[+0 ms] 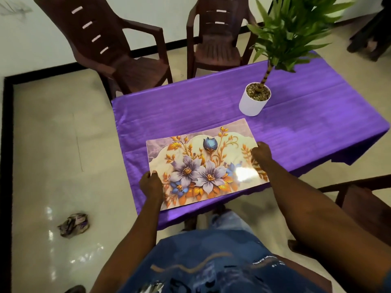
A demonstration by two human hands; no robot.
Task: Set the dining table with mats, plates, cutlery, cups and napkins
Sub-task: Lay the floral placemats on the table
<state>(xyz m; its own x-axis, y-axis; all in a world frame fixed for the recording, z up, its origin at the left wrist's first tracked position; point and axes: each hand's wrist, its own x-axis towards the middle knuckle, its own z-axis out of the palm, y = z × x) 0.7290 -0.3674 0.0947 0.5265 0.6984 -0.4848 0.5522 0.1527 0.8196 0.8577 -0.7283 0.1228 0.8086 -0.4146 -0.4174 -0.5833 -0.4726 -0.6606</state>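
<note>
A glossy floral place mat point(203, 163) with purple and blue flowers lies flat near the front edge of the table, which is covered by a purple cloth point(190, 102). My left hand point(150, 185) grips the mat's near left corner, fingers curled over its edge. My right hand point(262, 153) holds the mat's right edge in the same way. No plates, cutlery, cups or napkins are in view.
A white pot with a tall green plant point(255, 99) stands behind the mat, right of centre. Two brown plastic chairs point(118, 53) point(218, 43) stand at the far side, another chair point(359, 197) at my right. A crumpled cloth point(74, 224) lies on the floor at left.
</note>
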